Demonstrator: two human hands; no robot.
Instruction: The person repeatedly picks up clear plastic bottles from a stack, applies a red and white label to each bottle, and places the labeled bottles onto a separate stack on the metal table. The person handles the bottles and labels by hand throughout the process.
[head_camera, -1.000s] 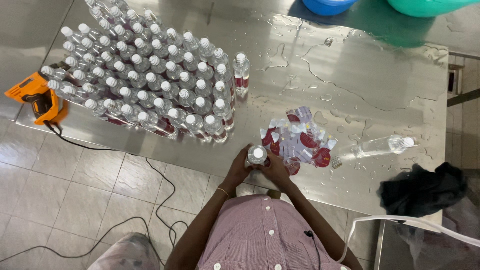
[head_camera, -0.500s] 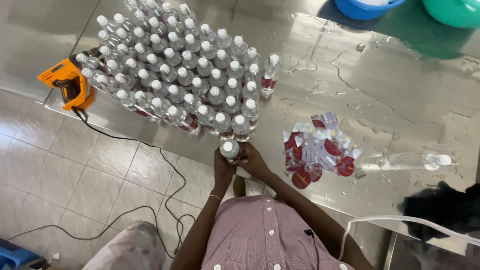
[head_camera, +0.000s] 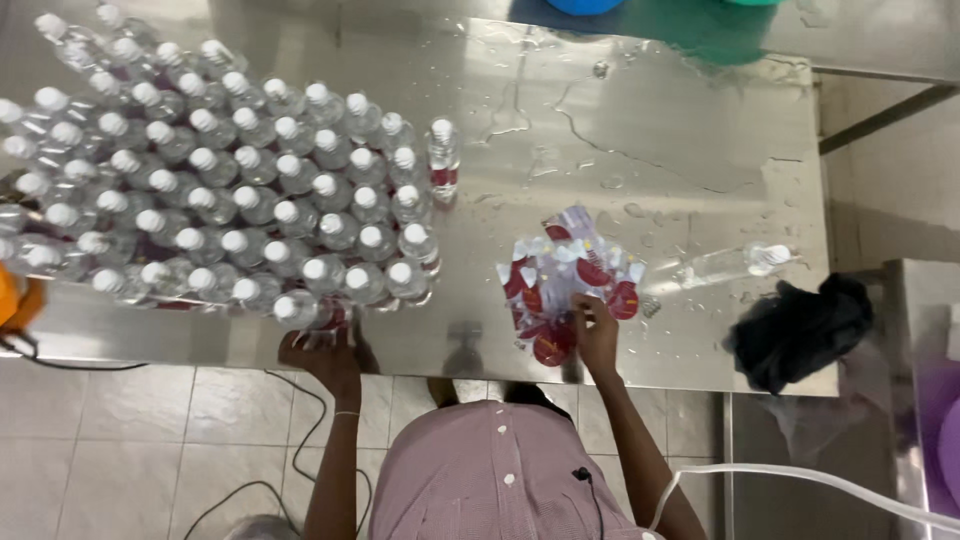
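Head view, looking straight down on a wet steel worktop (head_camera: 650, 130). The left hand (head_camera: 322, 352) grasps a clear bottle with a white cap (head_camera: 296, 310) at the near edge of the worktop, touching the front row of a large block of capped bottles (head_camera: 230, 200) that fills the left half of the surface. The right hand (head_camera: 597, 333) lies with its fingers spread on a heap of red-and-white label sleeves (head_camera: 565, 280) near the middle of the front edge; it is not clenched, and whether it pinches a sleeve cannot be told. One bottle lies on its side (head_camera: 735, 263) just right of the heap. A black cloth (head_camera: 800, 330) hangs over the right front corner. An orange tool (head_camera: 12, 298) shows at the left margin.
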